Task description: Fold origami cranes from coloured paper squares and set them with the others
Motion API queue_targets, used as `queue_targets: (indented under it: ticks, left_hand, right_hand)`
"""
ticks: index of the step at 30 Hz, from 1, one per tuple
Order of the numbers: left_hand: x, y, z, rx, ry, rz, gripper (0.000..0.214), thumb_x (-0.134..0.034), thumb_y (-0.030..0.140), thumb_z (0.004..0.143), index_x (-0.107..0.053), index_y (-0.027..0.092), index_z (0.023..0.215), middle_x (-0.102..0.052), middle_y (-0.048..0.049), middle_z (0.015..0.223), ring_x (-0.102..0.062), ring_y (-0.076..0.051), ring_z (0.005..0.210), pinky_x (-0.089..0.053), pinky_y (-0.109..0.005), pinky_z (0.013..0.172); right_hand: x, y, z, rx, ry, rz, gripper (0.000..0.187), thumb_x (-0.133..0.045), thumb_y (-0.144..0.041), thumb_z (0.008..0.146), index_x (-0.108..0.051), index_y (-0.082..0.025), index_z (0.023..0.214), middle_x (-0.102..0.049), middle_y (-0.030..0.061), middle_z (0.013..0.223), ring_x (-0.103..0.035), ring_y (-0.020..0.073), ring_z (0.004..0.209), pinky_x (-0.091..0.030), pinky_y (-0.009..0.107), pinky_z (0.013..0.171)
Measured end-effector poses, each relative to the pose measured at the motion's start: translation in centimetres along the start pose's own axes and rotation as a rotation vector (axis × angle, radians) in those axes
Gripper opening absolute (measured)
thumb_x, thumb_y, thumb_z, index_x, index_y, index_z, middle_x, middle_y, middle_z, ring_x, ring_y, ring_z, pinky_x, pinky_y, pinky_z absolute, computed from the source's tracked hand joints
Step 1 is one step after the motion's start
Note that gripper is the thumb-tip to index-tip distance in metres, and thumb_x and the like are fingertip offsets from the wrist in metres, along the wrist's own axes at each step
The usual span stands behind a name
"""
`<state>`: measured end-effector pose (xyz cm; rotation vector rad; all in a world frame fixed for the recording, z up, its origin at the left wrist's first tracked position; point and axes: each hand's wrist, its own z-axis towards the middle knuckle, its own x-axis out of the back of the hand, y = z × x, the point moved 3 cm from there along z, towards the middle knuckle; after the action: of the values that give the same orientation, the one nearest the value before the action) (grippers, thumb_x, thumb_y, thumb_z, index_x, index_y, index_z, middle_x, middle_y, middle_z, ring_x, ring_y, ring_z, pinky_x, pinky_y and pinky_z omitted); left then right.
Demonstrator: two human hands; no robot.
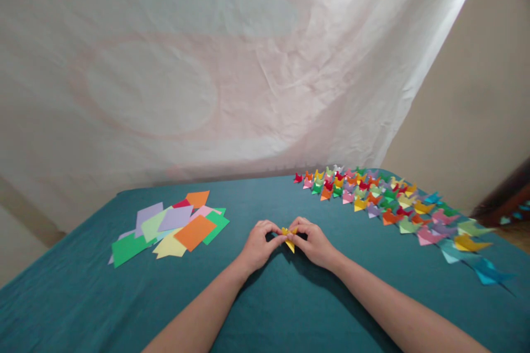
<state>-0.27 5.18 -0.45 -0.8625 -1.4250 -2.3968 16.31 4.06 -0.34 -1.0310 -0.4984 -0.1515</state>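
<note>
A small folded yellow origami piece (291,245) is pinched between my two hands above the middle of the table. My left hand (260,244) grips its left side with thumb and forefinger. From the right, my right hand (313,244) holds the other side in the same kind of pinch. One pointed yellow tip sticks out below the fingers, and more yellow shows above them. The fingers cover much of the fold, so its exact shape is partly hidden.
Loose coloured paper sheets (194,233) lie overlapping on the left of the teal tablecloth (256,309). Several rows of finished origami birds (389,218) stand along the right side. A pale cloth sheet (232,83) hangs behind the table.
</note>
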Motion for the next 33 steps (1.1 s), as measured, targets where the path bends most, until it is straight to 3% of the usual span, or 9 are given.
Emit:
queue_targets:
  ticks: [13, 25, 33]
  left_hand:
    - [0.2, 0.4, -0.2, -0.042, 0.036, 0.025, 0.014, -0.063, 0.031, 0.079, -0.064, 0.019, 0.071, -0.064, -0.0024, 0.078, -0.055, -0.018, 0.082, -0.041, -0.03, 0.078]
    - [0.4, 1.4, -0.6, -0.189, 0.029, 0.246, 0.006, -0.054, 0.023, 0.085, -0.057, 0.019, 0.081, -0.06, -0.0046, 0.09, -0.05, -0.02, 0.093, -0.037, -0.034, 0.084]
    - [0.4, 1.1, -0.4, -0.17, 0.041, 0.209, 0.008, -0.058, 0.027, 0.084, -0.059, 0.02, 0.079, -0.06, -0.0022, 0.087, -0.05, -0.019, 0.09, -0.037, -0.033, 0.083]
  right_hand:
    - [-0.1, 0.2, 0.0, -0.008, 0.008, 0.004, 0.021, -0.055, -0.031, 0.085, -0.066, -0.019, 0.072, -0.058, 0.0031, 0.077, -0.055, 0.0162, 0.077, -0.043, 0.029, 0.074]
    - [-0.2, 0.2, -0.1, 0.061, 0.038, -0.033, 0.012, -0.056, -0.025, 0.084, -0.066, -0.02, 0.079, -0.059, 0.0033, 0.08, -0.054, 0.0165, 0.08, -0.043, 0.03, 0.076]
    - [-0.2, 0.2, 0.0, 0.084, 0.028, -0.044, 0.011, -0.055, -0.021, 0.084, -0.063, -0.019, 0.077, -0.059, 0.0039, 0.082, -0.054, 0.0165, 0.081, -0.043, 0.031, 0.077]
